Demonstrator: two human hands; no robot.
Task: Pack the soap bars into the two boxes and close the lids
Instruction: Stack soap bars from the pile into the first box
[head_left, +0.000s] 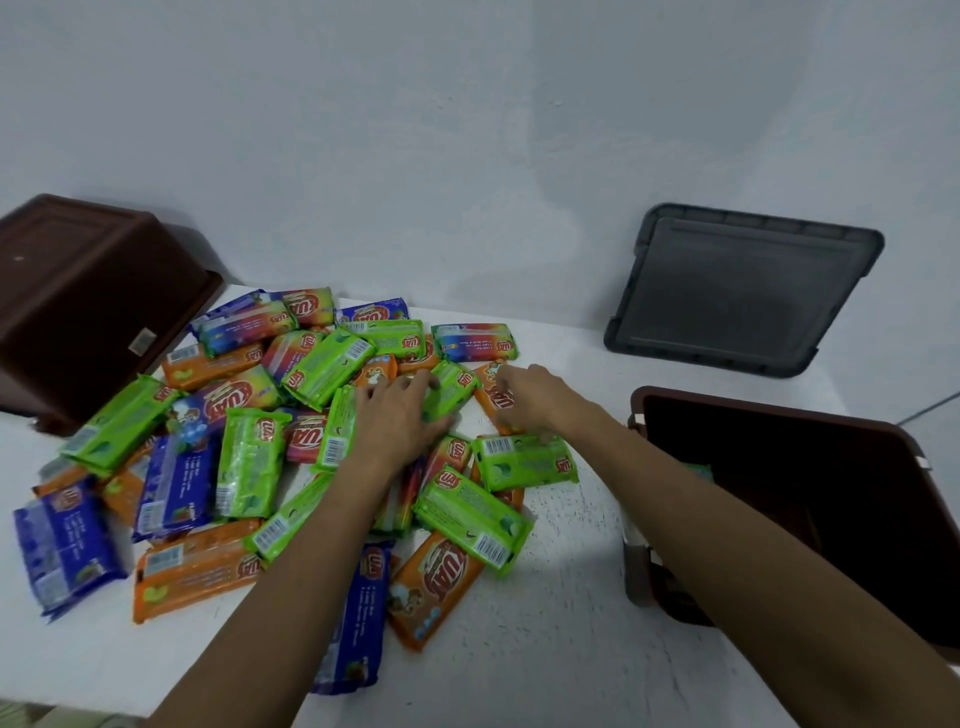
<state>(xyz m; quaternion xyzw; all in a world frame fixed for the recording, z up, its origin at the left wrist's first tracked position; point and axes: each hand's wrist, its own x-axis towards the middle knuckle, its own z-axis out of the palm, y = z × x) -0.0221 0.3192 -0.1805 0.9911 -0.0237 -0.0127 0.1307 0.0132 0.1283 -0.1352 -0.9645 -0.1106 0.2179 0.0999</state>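
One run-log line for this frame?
left hand: on green soap bar | right hand: on orange soap bar | right box: open | grey lid: off
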